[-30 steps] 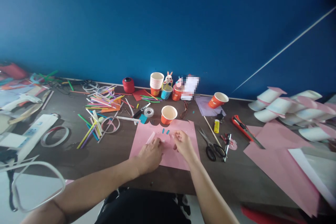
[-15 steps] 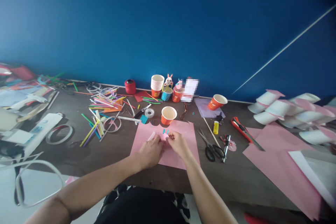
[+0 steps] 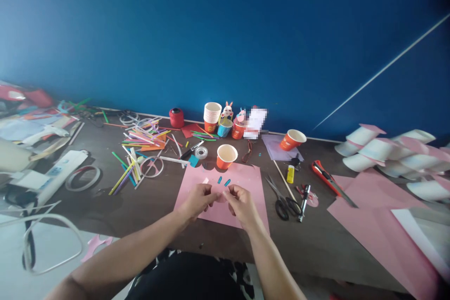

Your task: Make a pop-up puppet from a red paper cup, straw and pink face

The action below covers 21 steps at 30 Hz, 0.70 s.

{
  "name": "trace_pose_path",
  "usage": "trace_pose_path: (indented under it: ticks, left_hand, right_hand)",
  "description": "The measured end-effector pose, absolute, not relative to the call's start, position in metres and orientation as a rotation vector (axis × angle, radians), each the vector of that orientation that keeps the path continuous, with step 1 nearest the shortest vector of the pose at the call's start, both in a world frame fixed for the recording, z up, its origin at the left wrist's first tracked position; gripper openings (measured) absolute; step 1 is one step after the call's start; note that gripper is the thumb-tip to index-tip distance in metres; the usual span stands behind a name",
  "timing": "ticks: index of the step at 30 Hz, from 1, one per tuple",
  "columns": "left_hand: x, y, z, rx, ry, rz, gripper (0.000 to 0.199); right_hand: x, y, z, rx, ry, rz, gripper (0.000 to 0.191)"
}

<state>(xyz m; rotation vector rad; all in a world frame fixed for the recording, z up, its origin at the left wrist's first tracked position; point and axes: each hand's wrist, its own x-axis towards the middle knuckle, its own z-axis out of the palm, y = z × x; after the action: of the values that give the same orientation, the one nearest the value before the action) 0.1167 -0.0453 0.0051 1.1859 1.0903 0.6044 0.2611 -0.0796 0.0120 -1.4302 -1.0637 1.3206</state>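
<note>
Deep blue wall, pink sheet, orange-red cup with cream interior, red-and-black cutter

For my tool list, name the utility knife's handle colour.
The handle is orange-red, clearest in head view.

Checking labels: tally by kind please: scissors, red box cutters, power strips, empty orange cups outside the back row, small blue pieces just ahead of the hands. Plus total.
Scissors: 1
Red box cutter: 1
Power strip: 1
Empty orange cups: 2
Small blue pieces: 2
Total: 7
</note>
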Motion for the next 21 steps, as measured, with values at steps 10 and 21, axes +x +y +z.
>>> trace_pose_path:
  ticks: [10, 21]
  left_hand:
    - [0.117, -0.057, 0.002, 1.22, 1.1, 0.674, 0.028]
    - [0.111, -0.06, 0.01, 0.946, 0.983, 0.681, 0.027]
  right_hand:
    - [0.254, -0.092, 0.0, -1.436, -1.024, 1.296, 0.027]
    - [0.251, -0.093, 0.001, -1.415, -0.944, 1.278, 0.028]
